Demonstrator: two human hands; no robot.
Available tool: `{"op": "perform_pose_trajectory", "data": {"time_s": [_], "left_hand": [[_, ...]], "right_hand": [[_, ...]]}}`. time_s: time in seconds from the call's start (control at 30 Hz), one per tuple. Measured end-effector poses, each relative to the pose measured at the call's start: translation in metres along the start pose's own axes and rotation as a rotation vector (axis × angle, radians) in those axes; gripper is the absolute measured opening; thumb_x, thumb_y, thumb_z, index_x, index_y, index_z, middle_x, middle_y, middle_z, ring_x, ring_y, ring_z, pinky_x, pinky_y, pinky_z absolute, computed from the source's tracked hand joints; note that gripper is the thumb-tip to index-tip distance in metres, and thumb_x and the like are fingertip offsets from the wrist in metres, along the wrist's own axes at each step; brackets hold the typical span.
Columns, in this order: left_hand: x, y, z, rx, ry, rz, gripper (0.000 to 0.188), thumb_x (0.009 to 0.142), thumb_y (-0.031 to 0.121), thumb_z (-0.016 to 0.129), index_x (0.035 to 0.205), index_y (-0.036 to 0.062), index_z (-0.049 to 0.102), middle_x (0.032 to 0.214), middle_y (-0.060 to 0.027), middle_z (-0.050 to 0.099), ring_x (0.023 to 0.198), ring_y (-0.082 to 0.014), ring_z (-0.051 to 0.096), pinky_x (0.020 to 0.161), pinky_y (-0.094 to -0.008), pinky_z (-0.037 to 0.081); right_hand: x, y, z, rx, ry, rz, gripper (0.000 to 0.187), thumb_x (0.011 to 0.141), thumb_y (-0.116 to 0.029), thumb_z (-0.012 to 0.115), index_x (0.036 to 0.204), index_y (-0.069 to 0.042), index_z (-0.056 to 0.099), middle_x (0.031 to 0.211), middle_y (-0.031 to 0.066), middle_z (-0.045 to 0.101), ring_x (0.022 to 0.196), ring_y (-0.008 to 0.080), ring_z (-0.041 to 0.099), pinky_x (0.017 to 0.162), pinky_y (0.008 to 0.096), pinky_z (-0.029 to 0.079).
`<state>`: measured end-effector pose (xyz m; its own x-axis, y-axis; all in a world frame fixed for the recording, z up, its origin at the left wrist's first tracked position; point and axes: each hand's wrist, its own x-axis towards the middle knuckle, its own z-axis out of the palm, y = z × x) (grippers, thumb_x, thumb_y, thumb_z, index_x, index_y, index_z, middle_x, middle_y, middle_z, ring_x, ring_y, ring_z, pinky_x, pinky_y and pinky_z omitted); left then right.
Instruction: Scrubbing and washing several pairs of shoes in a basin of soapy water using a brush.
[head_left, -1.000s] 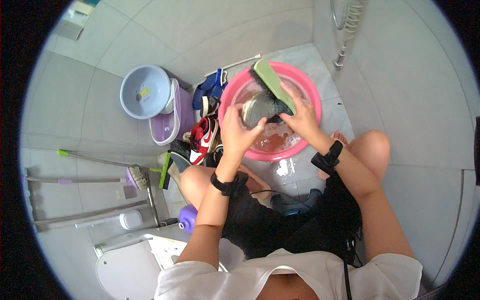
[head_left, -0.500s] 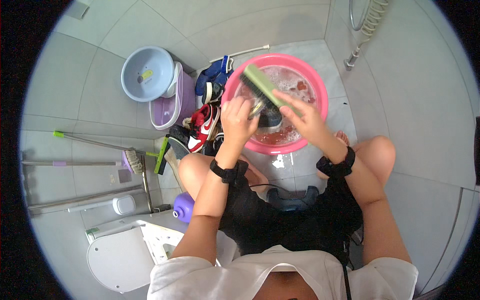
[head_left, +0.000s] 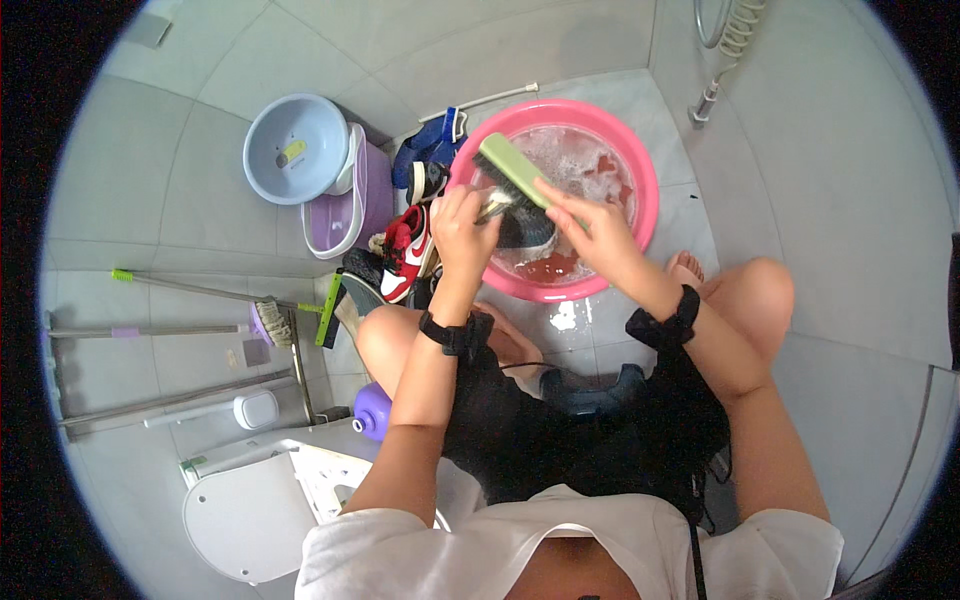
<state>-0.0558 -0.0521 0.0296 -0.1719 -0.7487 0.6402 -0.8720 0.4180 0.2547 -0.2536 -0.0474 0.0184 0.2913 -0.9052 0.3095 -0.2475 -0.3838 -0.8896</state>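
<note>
My right hand (head_left: 597, 238) is closed around the green handle-block of a scrubbing brush (head_left: 512, 168). Its dark bristles rest against or just above a dark shoe (head_left: 527, 229), and the contact is partly hidden. My left hand (head_left: 464, 236) grips the shoe by its near-left edge, where a pale strip shows beside the fingers. Both are over a pink basin (head_left: 646, 205) of reddish, foamy water (head_left: 560, 268). The lower part of the shoe looks wet and sits at the water.
Left of the basin lie a red-and-white sneaker (head_left: 408, 252), blue sandals (head_left: 430, 142) and several dark shoes. Behind them a blue basin (head_left: 262, 170) tops a purple bucket (head_left: 377, 195). Long-handled brushes (head_left: 270, 322), a purple bottle (head_left: 372, 412) and a shower hose (head_left: 735, 45) are around.
The brush has shifted slightly down and toward me along the shoe, with my right hand moving left and down. My left hand stays on the shoe, a little further left.
</note>
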Motion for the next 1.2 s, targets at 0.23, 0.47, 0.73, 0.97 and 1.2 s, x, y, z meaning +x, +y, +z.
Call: {"op": "perform_pose_trajectory", "data": {"time_s": [0.23,0.47,0.73,0.97,1.2], "left_hand": [[0.004,0.004,-0.002,-0.065,0.076,-0.045,0.024,0.051,0.004,0.069,0.073,0.0056,0.059,0.074,-0.0062,0.055,0.074,-0.0247,0.054,0.066,-0.0351,0.036],[0.002,0.005,-0.006,0.007,0.047,-0.006,0.026,0.052,0.008,0.070,0.076,0.0091,0.060,0.072,-0.0032,0.052,0.075,-0.0215,0.052,0.068,-0.0345,0.031],[0.002,0.007,-0.006,0.002,0.008,0.003,0.026,0.053,0.007,0.071,0.077,0.0103,0.061,0.072,-0.0026,0.051,0.074,-0.0216,0.051,0.067,-0.0343,0.030],[0.000,0.008,-0.003,0.015,0.015,0.003,0.026,0.051,0.007,0.071,0.074,0.0089,0.059,0.072,-0.0031,0.052,0.075,-0.0219,0.052,0.067,-0.0347,0.032],[0.000,0.011,-0.001,-0.010,-0.008,-0.017,0.026,0.050,0.007,0.070,0.075,0.0101,0.061,0.072,-0.0030,0.052,0.075,-0.0221,0.052,0.067,-0.0350,0.032]], "right_hand": [[0.001,-0.001,-0.007,0.005,0.014,-0.025,0.033,0.089,-0.016,0.051,0.122,-0.013,0.053,0.101,0.0145,0.064,0.085,0.0117,0.063,0.073,0.0263,0.049],[-0.003,-0.007,-0.003,-0.035,0.010,-0.135,0.033,0.090,-0.014,0.051,0.123,-0.013,0.052,0.103,0.0127,0.064,0.082,0.0082,0.059,0.072,0.0263,0.048],[0.004,0.006,-0.005,0.046,0.026,0.079,0.033,0.087,-0.021,0.053,0.120,-0.016,0.055,0.088,0.0202,0.061,0.080,0.0252,0.065,0.065,0.0331,0.048],[0.008,-0.001,-0.008,0.004,-0.019,0.132,0.034,0.089,-0.017,0.052,0.122,-0.013,0.052,0.096,0.0191,0.061,0.080,0.0177,0.062,0.069,0.0308,0.047],[0.010,0.002,-0.007,-0.007,-0.037,0.163,0.033,0.089,-0.014,0.051,0.122,-0.011,0.052,0.108,0.0171,0.060,0.098,0.0157,0.060,0.081,0.0284,0.046]]}}
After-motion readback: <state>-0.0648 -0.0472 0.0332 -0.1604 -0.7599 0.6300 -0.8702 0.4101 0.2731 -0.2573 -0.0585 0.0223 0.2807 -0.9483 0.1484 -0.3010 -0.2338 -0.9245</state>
